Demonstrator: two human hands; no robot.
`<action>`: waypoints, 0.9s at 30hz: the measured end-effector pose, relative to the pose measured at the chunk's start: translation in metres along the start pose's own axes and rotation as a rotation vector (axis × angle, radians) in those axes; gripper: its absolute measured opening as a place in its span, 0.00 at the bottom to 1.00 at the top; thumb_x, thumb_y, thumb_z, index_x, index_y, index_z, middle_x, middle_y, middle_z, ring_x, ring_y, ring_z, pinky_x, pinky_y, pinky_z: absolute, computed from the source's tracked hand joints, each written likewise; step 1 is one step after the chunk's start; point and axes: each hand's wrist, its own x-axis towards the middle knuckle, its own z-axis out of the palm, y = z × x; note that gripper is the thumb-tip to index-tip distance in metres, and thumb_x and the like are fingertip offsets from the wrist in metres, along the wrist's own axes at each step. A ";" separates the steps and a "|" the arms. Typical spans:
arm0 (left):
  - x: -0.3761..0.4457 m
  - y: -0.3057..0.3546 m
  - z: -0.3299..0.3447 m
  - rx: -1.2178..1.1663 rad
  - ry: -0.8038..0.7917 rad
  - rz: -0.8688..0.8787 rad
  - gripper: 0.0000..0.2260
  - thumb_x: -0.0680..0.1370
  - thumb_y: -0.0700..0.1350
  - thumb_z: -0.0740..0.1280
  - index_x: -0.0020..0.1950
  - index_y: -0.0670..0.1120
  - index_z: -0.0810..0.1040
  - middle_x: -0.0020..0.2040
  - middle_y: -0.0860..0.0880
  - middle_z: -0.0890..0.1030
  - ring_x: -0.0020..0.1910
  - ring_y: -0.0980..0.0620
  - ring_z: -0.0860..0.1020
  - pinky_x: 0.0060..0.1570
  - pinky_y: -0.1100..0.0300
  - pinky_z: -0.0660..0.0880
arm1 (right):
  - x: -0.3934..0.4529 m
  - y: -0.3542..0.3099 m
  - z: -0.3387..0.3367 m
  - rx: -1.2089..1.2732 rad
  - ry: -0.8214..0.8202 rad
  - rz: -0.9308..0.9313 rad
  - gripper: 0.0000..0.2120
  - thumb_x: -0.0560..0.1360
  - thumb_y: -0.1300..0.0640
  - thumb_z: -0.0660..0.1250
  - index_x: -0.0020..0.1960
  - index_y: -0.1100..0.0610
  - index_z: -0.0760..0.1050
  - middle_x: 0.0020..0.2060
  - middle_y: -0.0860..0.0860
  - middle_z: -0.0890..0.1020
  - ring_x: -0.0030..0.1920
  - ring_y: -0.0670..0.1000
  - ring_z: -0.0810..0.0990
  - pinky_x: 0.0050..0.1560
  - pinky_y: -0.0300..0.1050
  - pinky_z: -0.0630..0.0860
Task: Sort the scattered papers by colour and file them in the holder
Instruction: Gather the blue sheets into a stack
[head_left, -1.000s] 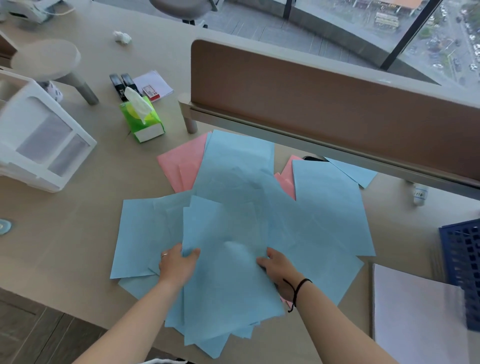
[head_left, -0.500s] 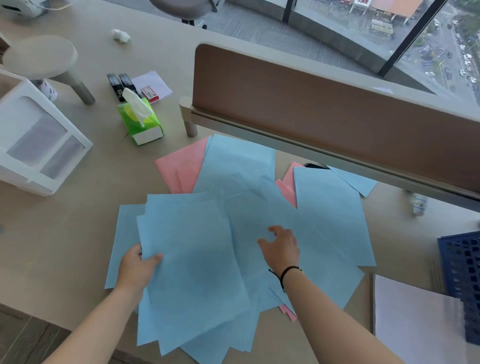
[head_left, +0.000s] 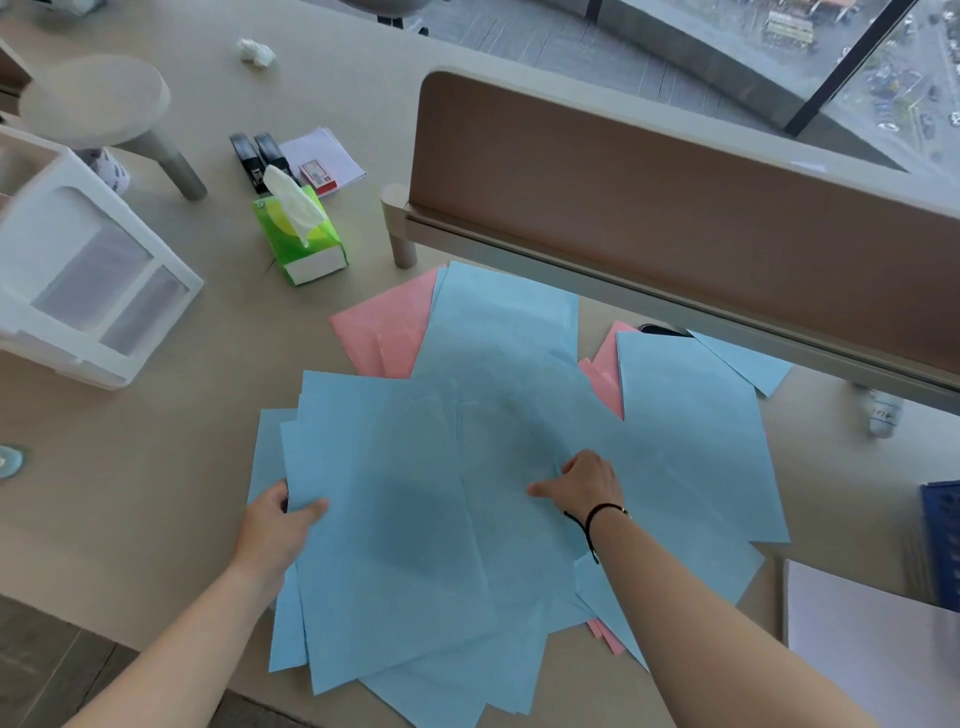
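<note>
A stack of blue sheets (head_left: 395, 519) is pinched at its edge by the left hand (head_left: 278, 525). Spread blue papers (head_left: 691, 441) are seemingly gripped by the right hand (head_left: 584, 486), fingers curled.

2 hands (head_left: 280, 525), 2 staplers (head_left: 257, 158), 1 tissue box (head_left: 301, 239) (blue/pink sheets overlap, uncountable).

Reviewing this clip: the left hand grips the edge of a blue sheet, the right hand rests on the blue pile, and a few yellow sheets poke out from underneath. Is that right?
Not quite. The sheets poking out from under the blue pile are pink, not yellow, as the head view shows. The rest holds: the left hand grips the edge of a blue sheet, and the right hand rests on the blue pile.
</note>
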 end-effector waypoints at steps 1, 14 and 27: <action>0.000 0.002 -0.001 0.035 -0.027 0.007 0.09 0.76 0.35 0.70 0.51 0.48 0.82 0.50 0.47 0.85 0.52 0.42 0.83 0.55 0.43 0.79 | 0.000 0.000 0.002 -0.033 -0.008 -0.004 0.23 0.58 0.45 0.80 0.40 0.52 0.69 0.43 0.52 0.70 0.43 0.55 0.73 0.38 0.45 0.69; 0.055 0.057 0.037 0.974 -0.435 0.650 0.17 0.78 0.42 0.67 0.67 0.51 0.77 0.74 0.50 0.69 0.75 0.47 0.62 0.74 0.53 0.61 | -0.010 0.015 0.004 0.329 -0.136 -0.354 0.16 0.73 0.67 0.66 0.50 0.47 0.82 0.41 0.43 0.86 0.42 0.44 0.83 0.45 0.38 0.76; 0.068 0.103 0.091 1.169 -0.621 0.618 0.16 0.72 0.50 0.73 0.59 0.49 0.80 0.62 0.52 0.72 0.59 0.51 0.74 0.59 0.57 0.71 | -0.018 0.039 -0.011 0.668 -0.329 -0.172 0.19 0.75 0.72 0.65 0.57 0.53 0.84 0.48 0.54 0.88 0.49 0.56 0.87 0.52 0.54 0.84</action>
